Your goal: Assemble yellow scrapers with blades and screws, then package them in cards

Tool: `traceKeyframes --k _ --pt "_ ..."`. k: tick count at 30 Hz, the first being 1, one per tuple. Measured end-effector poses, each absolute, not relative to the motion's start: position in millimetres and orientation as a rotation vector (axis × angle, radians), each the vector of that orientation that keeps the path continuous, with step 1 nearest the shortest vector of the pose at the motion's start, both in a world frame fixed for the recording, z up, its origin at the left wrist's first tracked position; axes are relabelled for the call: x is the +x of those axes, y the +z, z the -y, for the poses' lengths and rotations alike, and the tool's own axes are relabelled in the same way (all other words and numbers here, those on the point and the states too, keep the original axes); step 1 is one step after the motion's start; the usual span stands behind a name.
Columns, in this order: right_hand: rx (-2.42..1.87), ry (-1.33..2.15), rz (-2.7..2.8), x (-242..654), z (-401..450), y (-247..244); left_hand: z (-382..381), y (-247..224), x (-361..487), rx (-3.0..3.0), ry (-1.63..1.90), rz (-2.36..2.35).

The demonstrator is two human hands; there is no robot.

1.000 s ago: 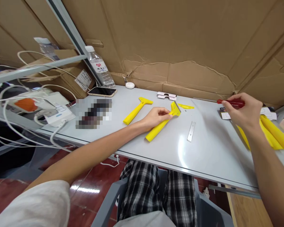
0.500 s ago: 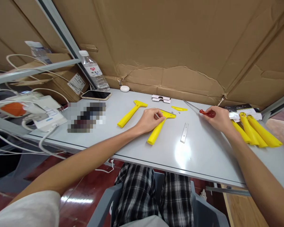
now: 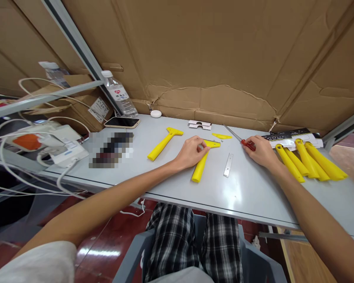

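My left hand (image 3: pixel 191 151) is closed on the head end of a yellow scraper (image 3: pixel 200 168) lying on the desk, thumb and fingers at its neck. In my right hand (image 3: pixel 263 152) is a red-handled screwdriver (image 3: pixel 244 142), its shaft pointing away to the upper left, low over the desk or resting on it. Between the hands lies a flat metal blade (image 3: pixel 228 165). Just beyond the scraper's head sit a small yellow cover piece (image 3: pixel 222 136) and tiny screws (image 3: pixel 222 141). Another yellow scraper (image 3: pixel 163 146) lies left of my left hand.
Several yellow scraper handles (image 3: pixel 312 161) lie at the right beside packaging cards (image 3: pixel 289 139). At the back are a folded white card (image 3: pixel 200 124) and a white oval case (image 3: pixel 156 113). A phone (image 3: pixel 122 122), water bottle (image 3: pixel 120 96) and cabled power strip (image 3: pixel 67 151) stand left.
My right hand has moved left with the screwdriver, away from the yellow handles. The scraper under my left hand has turned slightly, its lower end shifting right.
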State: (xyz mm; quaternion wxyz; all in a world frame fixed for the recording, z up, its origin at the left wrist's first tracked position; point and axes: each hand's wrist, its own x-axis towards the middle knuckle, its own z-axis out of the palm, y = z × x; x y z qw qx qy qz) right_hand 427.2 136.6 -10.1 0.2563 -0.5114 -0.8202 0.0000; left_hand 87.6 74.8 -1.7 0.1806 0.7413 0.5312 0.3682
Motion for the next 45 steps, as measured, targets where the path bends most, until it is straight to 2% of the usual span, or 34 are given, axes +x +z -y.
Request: traceKeyframes --k 5,12,19,25,32,45 --pt "-1.375 -0.272 2.271 399 -110 -5 -69 2 96 2.106 1.003 -1.457" --pt "-1.141 -0.068 2.581 365 -83 -2 -60 11 91 2.276 0.9 -1.479" --pt "-1.343 -0.269 2.459 383 -105 -6 -37 -3 53 2.545 0.687 -1.538" --pt "-1.22 -0.11 2.489 353 -74 -10 -23 -27 42 2.567 0.542 -1.679" --pt "-1.301 0.045 2.69 327 -41 -21 -20 -26 48 2.552 0.413 -1.746" --pt "-1.311 0.038 2.665 328 -41 -23 -19 -28 48 2.557 0.442 -1.724"
